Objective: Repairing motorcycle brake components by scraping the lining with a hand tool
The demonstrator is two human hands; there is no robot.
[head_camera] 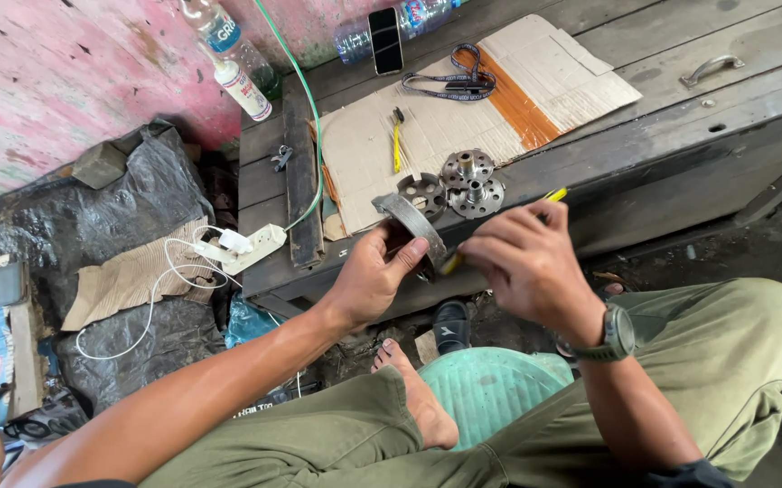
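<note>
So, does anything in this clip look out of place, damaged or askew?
Mostly the setting. The cardboard sheet on the wooden bench is torn and creased. A phone leans against plastic bottles at the wall. The left hand holds a metal ring normally.

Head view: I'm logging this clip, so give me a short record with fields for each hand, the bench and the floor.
left hand: left hand grips a round metal ring part
right hand: right hand holds a yellow-handled tool against that part
bench: wooden bench with cardboard sheet, flanged metal hub, phone, lanyard
floor: green plastic stool, black plastic sheet
</note>
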